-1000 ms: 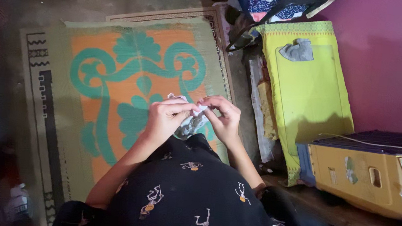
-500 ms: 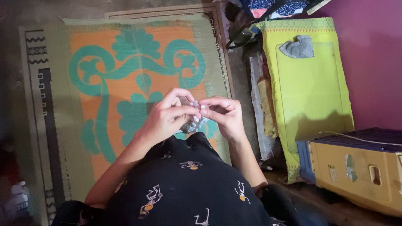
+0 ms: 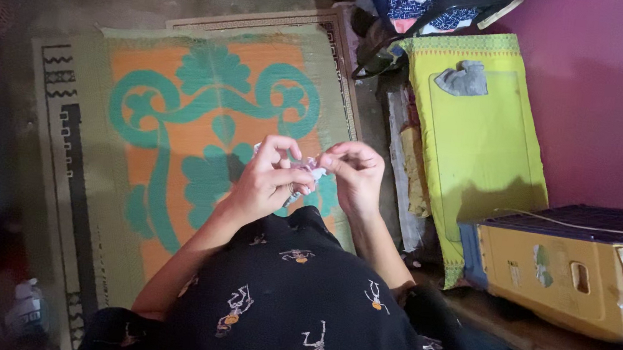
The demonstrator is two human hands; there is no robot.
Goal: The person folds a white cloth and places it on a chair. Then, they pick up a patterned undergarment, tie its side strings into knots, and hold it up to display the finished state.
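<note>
On my far left I see the woven floor mat (image 3: 180,107), olive at the edge with an orange field and teal scrollwork. Over its lower right part my left hand (image 3: 268,182) is curled, thumb and fingers pinched on a small crumpled whitish piece (image 3: 308,173), paper or cloth, I cannot tell which. My right hand (image 3: 358,176) meets it from the other side, fingertips closed on the same piece, so both hands hold it between them, above the mat and in front of my black printed garment (image 3: 298,305). Further right lies a yellow-green cloth (image 3: 476,146) with a grey rag (image 3: 462,79) on it, then a yellow box (image 3: 555,278) by the magenta wall (image 3: 613,91).
</note>
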